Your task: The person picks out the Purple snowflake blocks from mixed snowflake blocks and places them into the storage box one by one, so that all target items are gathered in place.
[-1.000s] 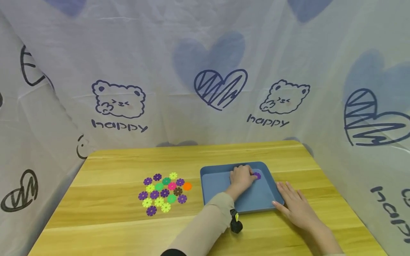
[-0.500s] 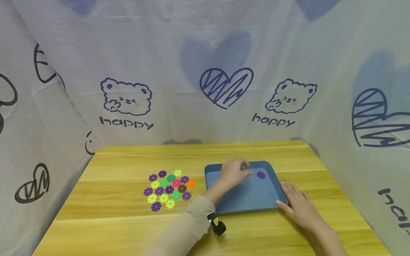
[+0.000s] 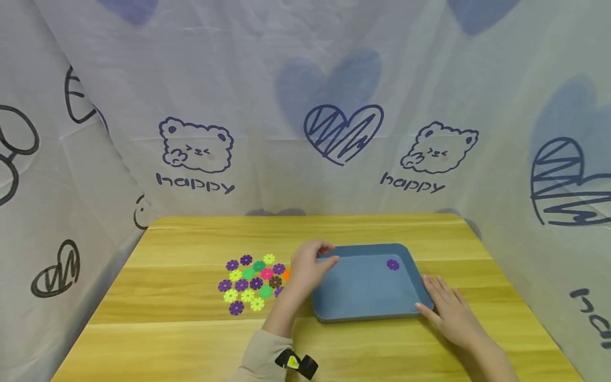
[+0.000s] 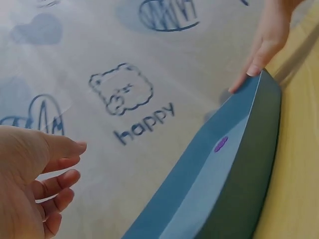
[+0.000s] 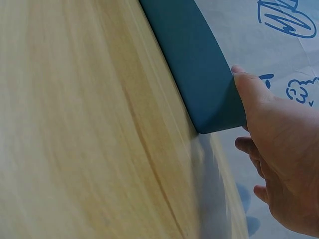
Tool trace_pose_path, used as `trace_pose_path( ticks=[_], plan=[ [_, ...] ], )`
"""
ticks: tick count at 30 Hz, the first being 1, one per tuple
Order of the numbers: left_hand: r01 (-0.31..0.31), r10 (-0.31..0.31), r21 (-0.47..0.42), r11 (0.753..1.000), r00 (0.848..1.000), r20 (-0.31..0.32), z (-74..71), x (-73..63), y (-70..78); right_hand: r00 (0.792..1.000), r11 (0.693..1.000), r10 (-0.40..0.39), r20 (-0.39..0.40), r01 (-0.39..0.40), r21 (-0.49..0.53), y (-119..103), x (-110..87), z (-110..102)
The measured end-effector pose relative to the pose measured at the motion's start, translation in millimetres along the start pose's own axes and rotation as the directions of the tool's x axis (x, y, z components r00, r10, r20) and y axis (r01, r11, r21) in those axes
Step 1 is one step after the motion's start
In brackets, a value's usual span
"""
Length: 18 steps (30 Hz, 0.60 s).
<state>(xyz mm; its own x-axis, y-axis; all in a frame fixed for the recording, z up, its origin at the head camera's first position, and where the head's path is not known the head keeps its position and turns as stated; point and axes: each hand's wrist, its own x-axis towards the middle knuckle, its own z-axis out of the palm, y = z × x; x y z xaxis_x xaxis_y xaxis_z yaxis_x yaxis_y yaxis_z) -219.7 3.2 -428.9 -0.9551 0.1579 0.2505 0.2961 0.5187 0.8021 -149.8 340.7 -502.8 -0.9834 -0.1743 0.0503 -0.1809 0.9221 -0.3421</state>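
Note:
My left hand (image 3: 307,265) hovers over the left rim of a blue tray (image 3: 363,292), its fingers loosely bent. In the left wrist view that hand (image 4: 35,179) has nothing between thumb and fingers. One purple notched disc (image 3: 393,265) lies flat inside the tray, towards the far right. My right hand (image 3: 451,313) lies along the tray's right side with fingers extended. Its thumb touches the rim near the front corner, as the right wrist view shows on the tray wall (image 5: 199,74). Left of the tray, several notched plastic discs (image 3: 256,283) lie spread on the table.
The scattered discs are purple, yellow, green, pink, brown and orange; my left hand and arm partly cover those nearest the tray. A wood-grain table (image 3: 167,339) carries everything. White printed cloth (image 3: 267,175) hangs behind and at both sides.
My left hand has let go of the purple disc inside the tray and moved left to the tray's left rim. My right hand has stayed at the right side.

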Motion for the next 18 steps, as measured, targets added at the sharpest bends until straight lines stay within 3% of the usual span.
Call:
trace_pose_path(
  ticks=[3, 7, 12, 18],
  plan=[
    [0.01, -0.011, -0.021, 1.0, 0.998, -0.063, -10.7, -12.7, -10.5, 1.0, 1.0, -0.001, -0.001, 0.001, 0.003, 0.3, -0.7, 1.6],
    [0.026, -0.023, 0.029, 0.999, 0.993, -0.115, -27.3, -27.4, -32.0, 1.0, 1.0, -0.008, -0.006, 0.008, -0.006, 0.2, -0.2, 3.3],
    [0.08, -0.074, 0.082, 0.993, 0.995, -0.066, -43.3, -41.4, -63.1, 0.999, 1.0, -0.022, -0.024, 0.021, -0.005, 1.3, -2.3, 2.2],
    [0.106, -0.104, 0.168, 0.98, 0.994, -0.021, -49.7, -50.1, -97.2, 1.0, 1.0, -0.017, -0.021, 0.017, 0.001, 3.9, -2.9, 1.7]
  ],
)
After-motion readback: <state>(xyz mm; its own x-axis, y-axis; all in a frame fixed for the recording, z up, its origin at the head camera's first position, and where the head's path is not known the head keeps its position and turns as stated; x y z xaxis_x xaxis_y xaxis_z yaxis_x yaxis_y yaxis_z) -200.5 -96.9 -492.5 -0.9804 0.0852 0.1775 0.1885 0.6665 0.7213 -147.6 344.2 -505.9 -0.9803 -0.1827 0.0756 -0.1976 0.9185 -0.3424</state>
